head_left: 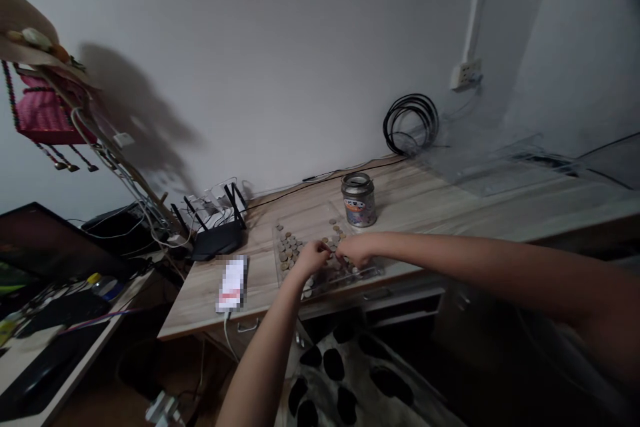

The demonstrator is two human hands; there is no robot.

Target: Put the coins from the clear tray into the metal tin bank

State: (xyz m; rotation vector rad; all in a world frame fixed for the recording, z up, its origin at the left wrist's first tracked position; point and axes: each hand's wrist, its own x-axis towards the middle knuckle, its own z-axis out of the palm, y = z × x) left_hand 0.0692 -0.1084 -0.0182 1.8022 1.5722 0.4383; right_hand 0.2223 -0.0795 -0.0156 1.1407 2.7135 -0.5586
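Several coins [287, 255] lie loose in a shallow clear plastic tray [278, 273] near the desk's front edge. Over the middle of the tray, my left hand [313, 257] is closed, its fingers curled and thumb pressed in; whatever they hold is too small to make out. Just right of it, my right hand [356, 251] reaches down to the coins with bent, closed fingers, and their tips are partly hidden. The two hands nearly meet. A round metal tin [359, 201] with a printed label stands upright behind my right hand.
A phone [232, 283] with a cable lies left of the tray. Behind it sit a black router [219, 240] and white plugs. A coil of black cable [411, 124] leans on the wall, and clear plastic sheeting [500, 163] covers the desk's right side.
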